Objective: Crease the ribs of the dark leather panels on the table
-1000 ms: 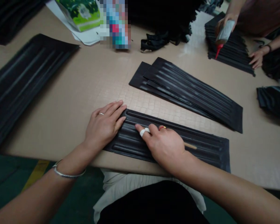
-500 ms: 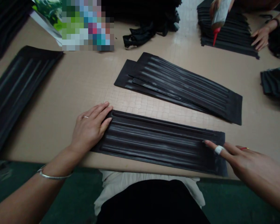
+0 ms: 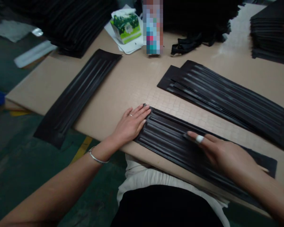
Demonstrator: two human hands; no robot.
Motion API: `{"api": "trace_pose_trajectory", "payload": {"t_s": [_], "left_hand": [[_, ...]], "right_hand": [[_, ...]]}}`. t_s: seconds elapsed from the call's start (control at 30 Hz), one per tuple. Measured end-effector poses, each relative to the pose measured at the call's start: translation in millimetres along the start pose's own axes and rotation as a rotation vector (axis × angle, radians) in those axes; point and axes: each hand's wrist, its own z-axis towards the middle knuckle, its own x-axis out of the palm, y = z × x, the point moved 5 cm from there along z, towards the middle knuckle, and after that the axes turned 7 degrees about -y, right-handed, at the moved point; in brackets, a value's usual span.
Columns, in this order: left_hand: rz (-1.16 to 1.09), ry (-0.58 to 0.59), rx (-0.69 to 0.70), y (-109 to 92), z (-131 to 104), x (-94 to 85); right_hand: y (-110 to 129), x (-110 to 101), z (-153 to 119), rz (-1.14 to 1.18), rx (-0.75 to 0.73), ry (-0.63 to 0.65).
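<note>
Head view: the person is sitting at a tan table (image 3: 123,85), and a long black ribbed panel (image 3: 170,138) is lying along its near edge, running from about the centre of the picture out toward four o'clock. The left hand (image 3: 132,124) is lying flat on the panel's left end, fingers stretched out and together, gripping nothing, just pinning the piece down. The right hand (image 3: 223,153) is resting at about four o'clock, palm down on the panel's middle, fingers extended and pressing along the ribs; a white tape wrap is showing on one finger. A thin pale stick seems to be poking out behind this hand, but I cannot tell whether it is being held.

As for progress, the panel is lying flat with its ribs showing raised along the left part; the stretch under and beyond the right hand is hidden, so how much is left to press is unclear. At two o'clock, overlapping ribbed panels (image 3: 227,94) are lying fanned out. At ten o'clock, another single panel (image 3: 78,94) is overhanging the table edge. At twelve o'clock, a green tissue box (image 3: 126,26) is sitting.
</note>
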Motion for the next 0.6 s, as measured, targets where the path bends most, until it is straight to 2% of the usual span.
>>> {"api": "trace_pose_trajectory", "payload": {"t_s": [0.07, 0.13, 0.2, 0.27, 0.33, 0.43, 0.5, 0.6], "left_hand": [[0.033, 0.047, -0.022, -1.3, -4.3, 1.9], [0.043, 0.046, -0.037, -2.7, -5.7, 2.5], [0.039, 0.03, -0.035, -4.2, -5.3, 2.7], [0.031, 0.016, -0.036, -5.0, -4.6, 2.5], [0.022, 0.004, -0.042, -5.2, -4.1, 2.0], [0.004, -0.003, -0.049, -5.0, -3.5, 2.2], [-0.005, -0.006, -0.052, -4.7, -2.7, 2.8], [-0.007, -0.013, -0.053, -4.8, -1.6, 3.2]], "right_hand": [[45.1, 2.3, 53.2, 0.042, -0.067, 0.04], [76.8, -1.4, 93.0, 0.05, -0.104, 0.035], [94.1, -8.8, 118.7, 0.043, -0.145, 0.03], [100.2, -16.1, 133.6, 0.038, -0.204, 0.069], [96.9, -21.9, 140.6, 0.046, -0.244, 0.145], [77.9, -29.0, 137.3, 0.051, -0.218, 0.233], [58.8, -31.9, 122.5, 0.053, -0.19, 0.265], [19.0, -31.8, 79.4, 0.031, -0.138, 0.261]]}}
